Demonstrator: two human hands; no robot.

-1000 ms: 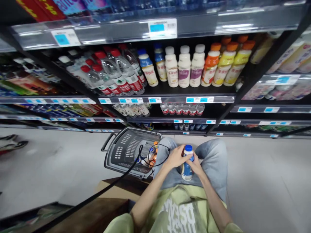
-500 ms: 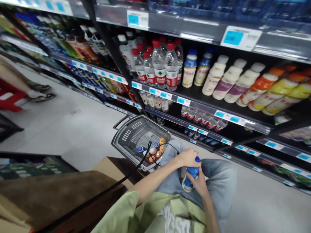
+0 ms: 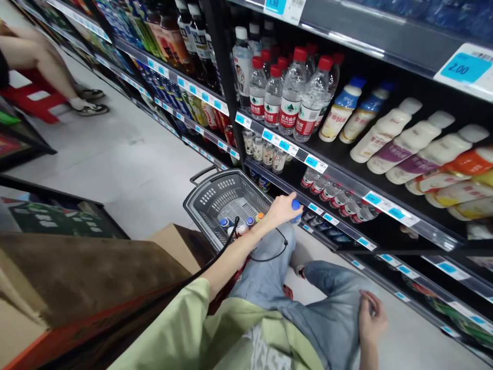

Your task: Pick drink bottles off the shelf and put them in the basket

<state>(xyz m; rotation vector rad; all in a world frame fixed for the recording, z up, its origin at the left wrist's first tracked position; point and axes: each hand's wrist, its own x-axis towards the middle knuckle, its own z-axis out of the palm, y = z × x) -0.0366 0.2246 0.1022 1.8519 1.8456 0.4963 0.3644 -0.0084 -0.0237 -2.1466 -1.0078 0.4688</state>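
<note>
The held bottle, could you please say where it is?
In the head view, the bottle is in the left hand, near the left knee, right of the basket.

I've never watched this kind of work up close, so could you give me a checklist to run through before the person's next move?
1. Left hand has hold of the bottle: ok, gripped near the top.
2. Blue cap on that bottle: ok.
3. Right hand free: ok, nothing visible in it, beside the right leg.
4. Room in the basket: ok, bare floor shows beside the bottles inside.
5. Black cable out of the way: not ok, it crosses in front of the basket in this view.
6. Held bottle's label readable: cannot tell, the bottle is mostly hidden.
</note>
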